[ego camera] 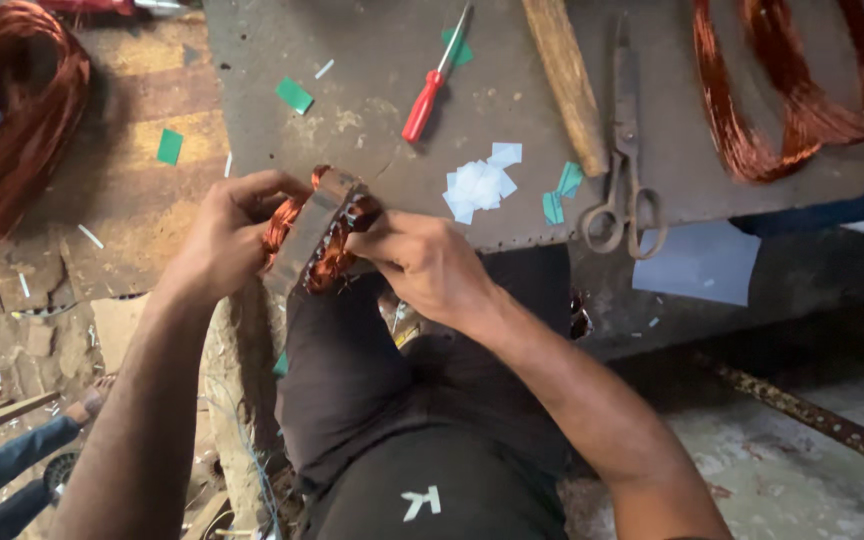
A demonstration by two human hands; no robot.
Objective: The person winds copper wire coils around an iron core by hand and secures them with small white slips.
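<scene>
Two hands gripped a grey metal motor stator wound with copper wire, held just off the near edge of the worn grey tabletop and above the person's dark-trousered lap. The left hand wrapped the stator's far side, fingers curled over its top; the right hand clamped the near side, fingertips pressed into the copper windings. Fingers hid much of the stator's bore, and its lower face could not be made out. Both forearms came up from the bottom of the view, converging on it.

Beyond the tabletop's edge lay small white paper slips, a red-handled screwdriver, a wooden handle cut off at the top, and old steel scissors overhanging the edge. Copper wire coils at the far right and another coil at the left ran out of view.
</scene>
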